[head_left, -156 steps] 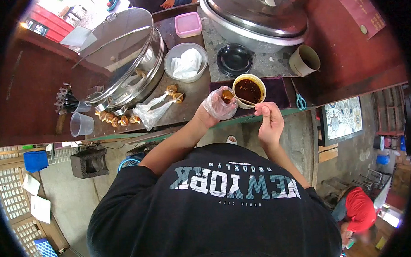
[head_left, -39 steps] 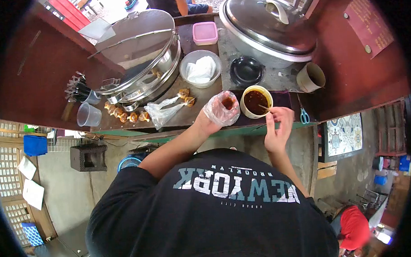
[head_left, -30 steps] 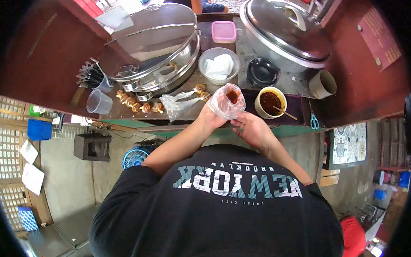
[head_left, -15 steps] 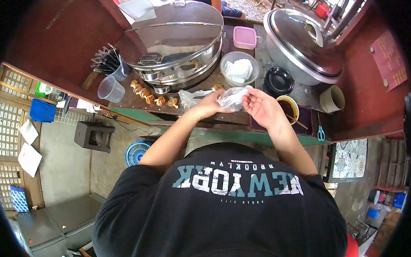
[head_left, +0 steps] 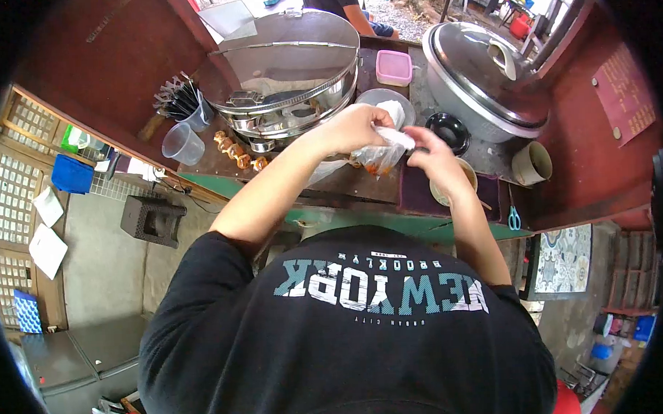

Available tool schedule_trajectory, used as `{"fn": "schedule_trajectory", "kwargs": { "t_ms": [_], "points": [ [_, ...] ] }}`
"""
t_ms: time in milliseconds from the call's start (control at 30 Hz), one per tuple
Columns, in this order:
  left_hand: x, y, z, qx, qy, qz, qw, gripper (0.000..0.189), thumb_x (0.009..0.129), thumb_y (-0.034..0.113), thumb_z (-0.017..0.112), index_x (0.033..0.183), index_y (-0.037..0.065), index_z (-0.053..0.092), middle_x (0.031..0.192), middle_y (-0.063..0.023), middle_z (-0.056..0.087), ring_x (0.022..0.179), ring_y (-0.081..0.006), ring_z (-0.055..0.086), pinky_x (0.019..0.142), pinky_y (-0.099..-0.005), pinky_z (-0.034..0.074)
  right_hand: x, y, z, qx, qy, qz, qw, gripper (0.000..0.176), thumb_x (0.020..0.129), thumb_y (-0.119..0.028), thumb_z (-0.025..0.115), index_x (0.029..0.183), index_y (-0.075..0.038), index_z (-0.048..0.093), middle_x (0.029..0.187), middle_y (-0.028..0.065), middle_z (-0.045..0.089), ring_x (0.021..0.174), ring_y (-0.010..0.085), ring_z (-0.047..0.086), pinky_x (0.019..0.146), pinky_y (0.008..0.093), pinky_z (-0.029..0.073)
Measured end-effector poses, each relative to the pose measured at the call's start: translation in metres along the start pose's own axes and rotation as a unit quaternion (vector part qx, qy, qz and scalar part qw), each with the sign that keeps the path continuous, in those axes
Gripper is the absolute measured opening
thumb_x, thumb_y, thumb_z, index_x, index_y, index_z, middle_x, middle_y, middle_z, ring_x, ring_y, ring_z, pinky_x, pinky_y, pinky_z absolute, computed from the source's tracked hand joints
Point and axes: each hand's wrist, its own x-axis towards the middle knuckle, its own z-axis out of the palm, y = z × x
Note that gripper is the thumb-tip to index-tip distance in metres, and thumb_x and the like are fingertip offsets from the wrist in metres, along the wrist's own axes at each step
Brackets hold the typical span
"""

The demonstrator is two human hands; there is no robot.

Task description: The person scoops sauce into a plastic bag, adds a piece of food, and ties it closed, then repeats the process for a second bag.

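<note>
A small clear plastic bag with something orange-red in its bottom hangs over the counter's front. My left hand is above it, its fingers closed on the gathered top. My right hand meets the bag's whitish, bunched neck from the right, thumb and fingers pinched there. Under the right hand is a bowl, mostly covered, with a wooden stick jutting out. Another loose clear plastic bag lies beneath my left forearm. To the left sits a row of small knotted bags of brown-orange sauce.
A large lidded steel pan and a big lidded pot stand behind. Around them are a plastic tub, black bowls, a pink-lidded box, cups and blue scissors. A person is outside.
My left hand has risen and turned over, now above the bag. My right hand has turned inward and closed at its neck. Orange-red contents now show in the bag.
</note>
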Motion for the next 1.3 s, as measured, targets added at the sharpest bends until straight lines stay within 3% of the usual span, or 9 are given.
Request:
{"fn": "schedule_trajectory", "kwargs": {
  "t_ms": [33,67,400,533,667,733,833,967,1300],
  "points": [
    [0.003,0.009,-0.003,0.008,0.003,0.001,1.000,0.030,0.067,0.014,0.072,0.091,-0.001,0.062,0.082,-0.0065,0.066,0.076,-0.0122,0.059,0.073,-0.0279,0.046,-0.007,-0.019,-0.002,-0.044,-0.101,0.103,0.989,0.049,0.073,-0.006,0.065,0.119,0.003,0.052,0.116,0.0098,0.055,0.107,0.0184,0.050,0.091,0.0288,0.041],
    [0.006,0.018,-0.006,0.016,0.006,0.003,1.000,0.029,0.067,0.013,0.071,0.090,-0.001,0.062,0.081,-0.0060,0.066,0.076,-0.0105,0.058,0.073,-0.0274,0.046,-0.006,-0.009,0.003,-0.076,-0.157,-0.008,0.985,0.053,0.071,-0.012,0.070,0.119,0.002,0.053,0.117,0.0098,0.055,0.108,0.0171,0.050,0.091,0.0300,0.040],
    [0.022,0.079,-0.040,-0.018,0.027,0.081,0.996,0.043,0.064,0.009,0.070,0.105,0.007,0.061,0.080,0.0001,0.050,0.075,-0.0137,0.055,0.067,-0.0259,0.041,0.017,-0.031,0.016,0.119,-0.154,0.015,0.981,0.023,0.092,-0.025,0.053,0.082,-0.006,0.062,0.079,0.0013,0.063,0.083,0.0111,0.058,0.074,0.0255,0.044],
    [0.004,0.060,-0.066,-0.361,0.213,0.185,0.889,0.041,0.074,0.003,0.064,0.114,0.009,0.056,0.094,0.0025,0.051,0.080,-0.0078,0.052,0.070,-0.0236,0.039,0.010,-0.032,0.009,0.202,-0.169,0.007,0.965,0.023,0.091,-0.024,0.055,0.078,-0.006,0.059,0.080,0.0042,0.062,0.086,0.0174,0.059,0.079,0.0291,0.043],
    [-0.016,0.023,-0.018,-0.267,0.050,0.011,0.962,0.060,0.080,0.029,0.070,0.126,0.001,0.044,0.118,-0.0074,0.051,0.109,-0.0172,0.047,0.093,-0.0309,0.038,0.003,-0.043,0.008,0.311,-0.169,0.023,0.935,0.023,0.091,-0.022,0.054,0.076,-0.005,0.059,0.077,0.0052,0.062,0.082,0.0183,0.059,0.077,0.0298,0.045],
    [-0.019,0.020,-0.001,-0.266,-0.132,-0.011,0.955,0.044,0.083,0.031,0.066,0.111,-0.001,0.054,0.098,-0.0084,0.061,0.093,-0.0141,0.056,0.081,-0.0292,0.044,-0.001,-0.055,0.008,0.292,-0.185,0.080,0.935,0.022,0.091,-0.021,0.055,0.077,-0.005,0.059,0.076,0.0053,0.061,0.083,0.0192,0.060,0.079,0.0306,0.045],
    [-0.025,0.044,0.008,-0.321,-0.064,-0.102,0.940,0.030,0.086,0.027,0.063,0.100,0.000,0.059,0.088,-0.0093,0.064,0.075,-0.0154,0.062,0.064,-0.0274,0.049,-0.006,-0.058,0.013,0.210,-0.218,0.076,0.950,0.020,0.091,-0.020,0.055,0.078,-0.004,0.059,0.075,0.0051,0.061,0.083,0.0194,0.060,0.080,0.0309,0.045],
    [-0.016,0.045,-0.006,-0.432,0.058,-0.100,0.895,0.027,0.082,0.009,0.062,0.106,-0.001,0.057,0.092,-0.0099,0.064,0.084,-0.0179,0.063,0.074,-0.0322,0.051,-0.015,-0.055,0.023,0.133,-0.248,0.050,0.958,0.028,0.091,-0.024,0.054,0.071,-0.004,0.057,0.078,0.0057,0.063,0.086,0.0178,0.060,0.078,0.0292,0.044],
    [-0.052,0.024,-0.058,-0.584,0.127,0.196,0.778,0.053,0.079,0.003,0.063,0.128,0.008,0.045,0.122,-0.0119,0.052,0.103,-0.0194,0.055,0.084,-0.0333,0.048,-0.024,-0.059,0.010,0.157,-0.254,0.020,0.954,0.035,0.093,-0.028,0.052,0.066,-0.005,0.055,0.081,0.0070,0.064,0.093,0.0167,0.058,0.073,0.0277,0.043]
  ]
}}
